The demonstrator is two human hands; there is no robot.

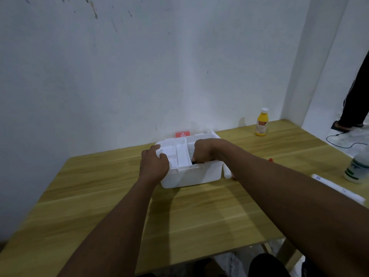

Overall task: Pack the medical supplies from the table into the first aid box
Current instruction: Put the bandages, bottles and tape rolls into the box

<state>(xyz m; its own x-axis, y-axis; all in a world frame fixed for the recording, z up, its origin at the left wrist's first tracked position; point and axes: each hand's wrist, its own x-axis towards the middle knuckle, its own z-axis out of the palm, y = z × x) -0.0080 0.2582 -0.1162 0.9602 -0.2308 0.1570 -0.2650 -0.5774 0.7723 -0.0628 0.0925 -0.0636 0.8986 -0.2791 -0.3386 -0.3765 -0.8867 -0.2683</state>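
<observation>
A white first aid box (191, 175) stands open at the back middle of the wooden table (119, 206), its lid with a red cross label (182, 134) leaning back toward the wall. A white divided tray (177, 154) sits in its top. My left hand (154, 164) grips the box's left rim and tray corner. My right hand (203, 150) reaches down into the box's right side, fingers curled around something dark that is mostly hidden. A yellow bottle (262, 122) stands at the back right. A white bottle with a green label (357, 168) is at the right edge.
A long white flat package (339, 188) lies near the table's right edge. A small white roll (227, 172) and a red item (270, 159) lie just right of the box, partly hidden by my forearm. The wall is close behind. Another person's legs (355, 100) are at the far right.
</observation>
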